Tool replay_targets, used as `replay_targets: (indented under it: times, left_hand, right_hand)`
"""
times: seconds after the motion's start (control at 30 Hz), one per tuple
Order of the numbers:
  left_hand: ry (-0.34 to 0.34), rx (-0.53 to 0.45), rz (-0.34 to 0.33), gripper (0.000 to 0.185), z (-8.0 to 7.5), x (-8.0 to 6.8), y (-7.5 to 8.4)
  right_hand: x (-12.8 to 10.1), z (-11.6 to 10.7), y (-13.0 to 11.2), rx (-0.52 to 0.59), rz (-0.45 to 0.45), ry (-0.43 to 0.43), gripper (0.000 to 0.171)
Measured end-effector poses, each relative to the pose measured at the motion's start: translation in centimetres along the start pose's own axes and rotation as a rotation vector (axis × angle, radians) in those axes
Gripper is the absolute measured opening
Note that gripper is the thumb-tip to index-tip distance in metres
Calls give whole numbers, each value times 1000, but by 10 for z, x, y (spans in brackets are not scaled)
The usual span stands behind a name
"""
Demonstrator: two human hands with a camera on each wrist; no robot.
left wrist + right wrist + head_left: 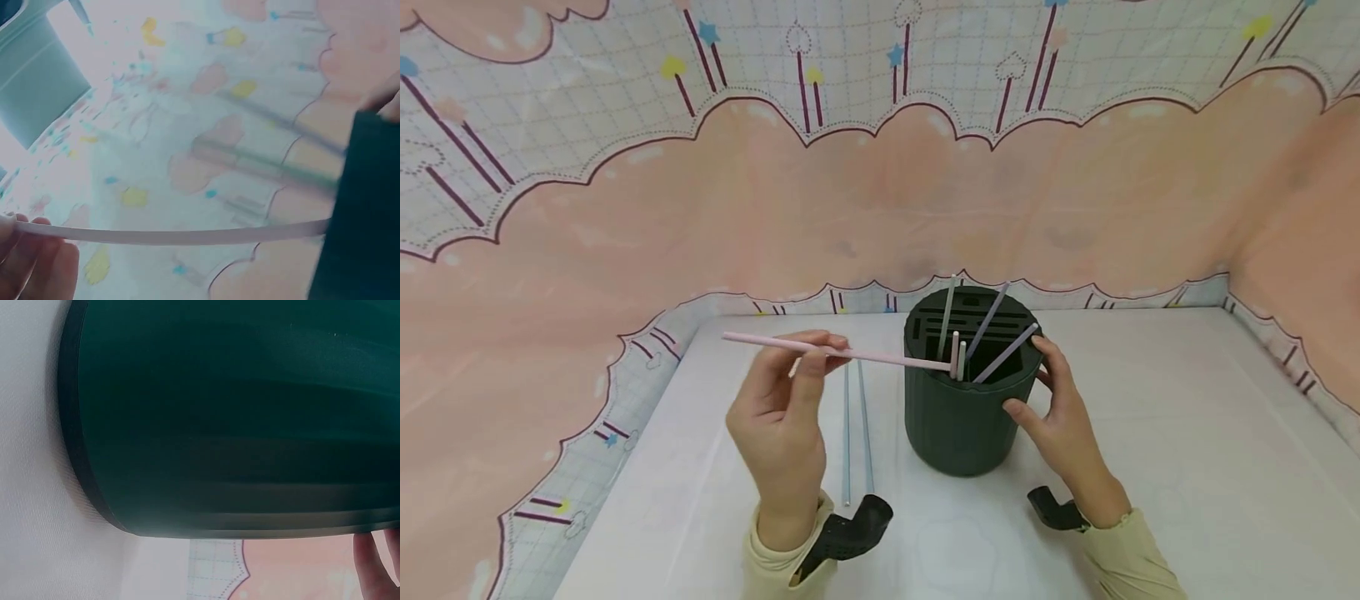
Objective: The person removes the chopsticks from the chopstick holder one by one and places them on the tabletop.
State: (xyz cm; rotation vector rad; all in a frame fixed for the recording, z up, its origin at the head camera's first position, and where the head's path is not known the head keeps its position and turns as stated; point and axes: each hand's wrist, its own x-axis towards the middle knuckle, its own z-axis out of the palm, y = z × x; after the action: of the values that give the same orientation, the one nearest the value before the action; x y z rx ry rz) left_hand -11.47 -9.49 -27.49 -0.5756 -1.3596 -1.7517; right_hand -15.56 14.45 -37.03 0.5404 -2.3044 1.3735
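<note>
Pink stick [895, 359] pinched between left fingers [772, 365], right fingers [1057, 360] gripping dark green holder [962, 425]

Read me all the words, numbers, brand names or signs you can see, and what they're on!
None that I can read: no lettering shows on the green holder, pink stick or blue sticks.
The backdrop shows drawings; its tiny marks in the left wrist view are too blurred to tell.

One desk [1195, 408] and one pot [970, 429]. Eight sticks [1006, 354] show: standing in the pot are two green sticks [947, 315], two purple sticks [988, 321] and one pink stick [954, 352]; reaching leftward from its rim, one crosswise pink stick [895, 358]; left of the pot, two blue sticks [847, 442].
</note>
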Motion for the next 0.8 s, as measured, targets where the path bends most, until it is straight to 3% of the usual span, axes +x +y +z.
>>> replay_targets:
  times: [0.13, 0.23, 0.33, 0.53, 0.67, 0.8]
  left_hand:
    - [134, -109, 2, 12, -14, 8, 2]
    - [178, -140, -21, 14, -23, 13, 1]
    - [134, -53, -110, 16, -28, 15, -1]
    - [-37, 291, -328, 21, -30, 17, -16]
    - [-82, 394, -436, 23, -39, 15, -50]
    - [-75, 449, -541, 23, -54, 7, -91]
  right_hand:
    - [0, 0, 2, -4, 11, -4, 72]
    - [1, 0, 3, -6, 13, -4, 72]
    - [1, -1, 4, -7, 16, -3, 72]
    - [2, -1, 5, 7, 16, -1, 72]
    - [3, -1, 5, 13, 4, 0, 72]
    - [3, 0, 8, 20, -2, -1, 72]
